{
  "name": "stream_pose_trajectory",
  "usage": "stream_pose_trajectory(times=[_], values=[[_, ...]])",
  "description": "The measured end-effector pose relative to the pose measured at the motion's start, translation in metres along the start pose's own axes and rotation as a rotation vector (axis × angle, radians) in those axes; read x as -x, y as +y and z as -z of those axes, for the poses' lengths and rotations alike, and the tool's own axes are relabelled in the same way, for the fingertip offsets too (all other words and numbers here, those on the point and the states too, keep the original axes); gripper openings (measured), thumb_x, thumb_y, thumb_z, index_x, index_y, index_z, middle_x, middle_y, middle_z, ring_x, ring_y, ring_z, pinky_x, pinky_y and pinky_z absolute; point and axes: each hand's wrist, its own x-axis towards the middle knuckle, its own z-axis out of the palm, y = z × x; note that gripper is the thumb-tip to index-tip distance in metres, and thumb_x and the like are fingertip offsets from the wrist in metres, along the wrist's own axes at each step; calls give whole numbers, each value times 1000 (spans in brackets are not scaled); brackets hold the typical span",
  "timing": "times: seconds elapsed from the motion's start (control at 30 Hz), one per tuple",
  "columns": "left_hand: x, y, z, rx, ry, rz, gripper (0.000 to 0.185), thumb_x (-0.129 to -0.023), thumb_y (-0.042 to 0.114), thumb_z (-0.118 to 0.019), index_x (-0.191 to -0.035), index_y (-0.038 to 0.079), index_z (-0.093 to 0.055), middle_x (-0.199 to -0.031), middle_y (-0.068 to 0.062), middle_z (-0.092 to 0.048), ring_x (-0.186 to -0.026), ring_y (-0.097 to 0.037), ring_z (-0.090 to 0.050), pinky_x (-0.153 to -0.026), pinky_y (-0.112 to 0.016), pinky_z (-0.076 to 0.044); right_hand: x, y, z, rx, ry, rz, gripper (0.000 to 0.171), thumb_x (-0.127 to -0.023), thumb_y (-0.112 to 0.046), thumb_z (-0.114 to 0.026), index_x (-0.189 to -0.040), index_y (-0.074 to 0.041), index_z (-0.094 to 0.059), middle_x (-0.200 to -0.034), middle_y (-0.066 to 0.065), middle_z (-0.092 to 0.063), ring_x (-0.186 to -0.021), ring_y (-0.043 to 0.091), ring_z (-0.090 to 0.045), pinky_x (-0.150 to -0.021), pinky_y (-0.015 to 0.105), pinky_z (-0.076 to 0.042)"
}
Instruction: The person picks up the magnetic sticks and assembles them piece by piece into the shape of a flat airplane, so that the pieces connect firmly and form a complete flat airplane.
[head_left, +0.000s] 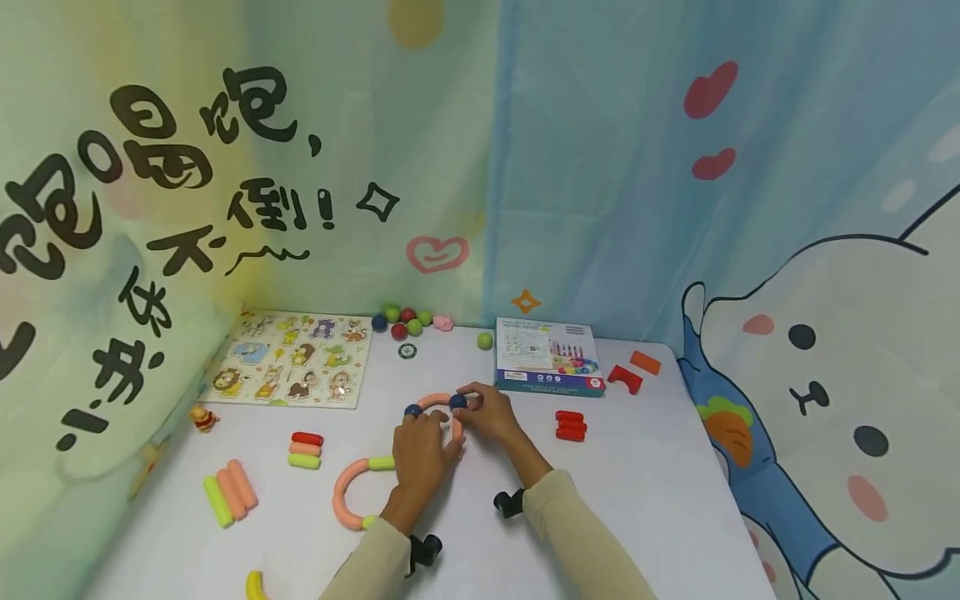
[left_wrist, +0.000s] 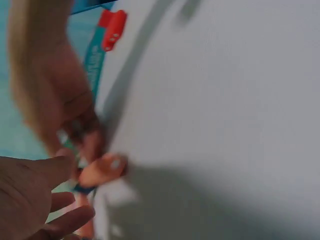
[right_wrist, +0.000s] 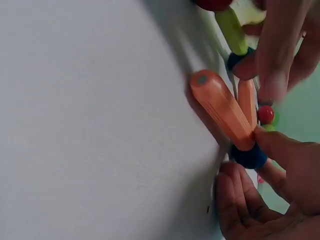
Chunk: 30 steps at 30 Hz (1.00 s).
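My right hand (head_left: 491, 414) pinches a dark blue ball (right_wrist: 250, 156) between thumb and fingers. From this ball an orange rod (right_wrist: 222, 110) points toward the camera in the right wrist view. A curved orange piece (head_left: 433, 401) runs left from it to another blue ball (head_left: 412, 411). There my left hand (head_left: 422, 450) rests its fingertips, thumb apart and fingers loosely spread in the left wrist view. A light green rod (right_wrist: 232, 32) meets that second ball. Beside the left hand lies a curved orange piece (head_left: 342, 492) with green rods at its ends, partly hidden by the forearm.
Green and red rods (head_left: 304, 450) and longer rods (head_left: 231, 492) lie to the left. Red rods (head_left: 571, 426) and a red arch block (head_left: 625, 379) lie right. Behind are an animal picture board (head_left: 288, 358), several coloured balls (head_left: 400, 332) and a toy box (head_left: 547, 357).
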Motion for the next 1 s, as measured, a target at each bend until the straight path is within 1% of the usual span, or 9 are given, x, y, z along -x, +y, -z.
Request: stream_pose_trajectory(times=[0.07,0.13,0.2,0.27,0.33,0.43,0.63,0.77,1.0], values=[[6,-12,15,1,-7,0,48,-79,39,-94,-115,14,-75,-100,-9,-74,-93,-29,-60,-76,-41,-44,2,-2,-4,38,9,5,41,-95,-19,-80,-134,-12,-70,-84,8,-66,-73,17,-56,-65,28,-43],[12,-24,28,3,-42,18,53,-78,39,-95,-119,15,-73,-106,-11,-72,-97,-30,-58,-78,-41,-41,3,-3,-8,75,21,6,42,-96,-21,-79,-135,-12,-69,-78,5,-63,-68,16,-54,-62,29,-41],[18,-35,38,-7,-90,34,58,-78,39,-96,-125,15,-71,-111,-14,-70,-102,-31,-59,-79,-42,-41,2,-6,-11,102,36,-9,40,-97,-23,-77,-135,-13,-68,-76,4,-61,-67,16,-53,-61,29,-40],[22,-45,42,0,-144,53,62,-79,37,-95,-130,15,-69,-114,-15,-69,-105,-32,-59,-81,-43,-40,1,-8,-14,121,50,-21,39,-98,-23,-76,-135,-13,-68,-76,3,-61,-66,16,-53,-61,30,-40],[26,-52,43,1,-177,58,63,-80,36,-95,-133,16,-68,-115,-13,-71,-106,-31,-61,-83,-44,-41,0,-9,-16,126,60,-38,37,-99,-23,-75,-134,-13,-68,-77,4,-61,-67,17,-54,-60,30,-40],[28,-61,44,27,-190,37,61,-80,31,-95,-133,18,-68,-110,-9,-75,-103,-29,-64,-86,-46,-41,-1,-10,-19,135,67,-55,36,-100,-22,-74,-134,-13,-68,-80,4,-61,-69,17,-54,-61,30,-40],[27,-71,43,92,-160,-46,52,-79,7,-93,-125,18,-72,-101,-3,-81,-95,-23,-66,-89,-45,-41,-3,-12,-21,135,70,-74,36,-101,-21,-73,-135,-14,-67,-85,5,-62,-73,18,-56,-64,30,-41],[21,-77,40,107,-145,-64,46,-80,0,-90,-119,19,-75,-97,-1,-81,-92,-21,-66,-88,-41,-40,-7,-10,-21,129,74,-90,35,-101,-21,-72,-135,-14,-67,-86,5,-62,-74,18,-56,-65,31,-42],[4,-79,34,109,-150,-79,42,-82,0,-88,-117,20,-75,-100,0,-82,-94,-22,-66,-89,-42,-41,-20,-8,-16,87,93,-107,34,-102,-21,-72,-135,-14,-66,-88,7,-63,-75,19,-57,-64,30,-43]])
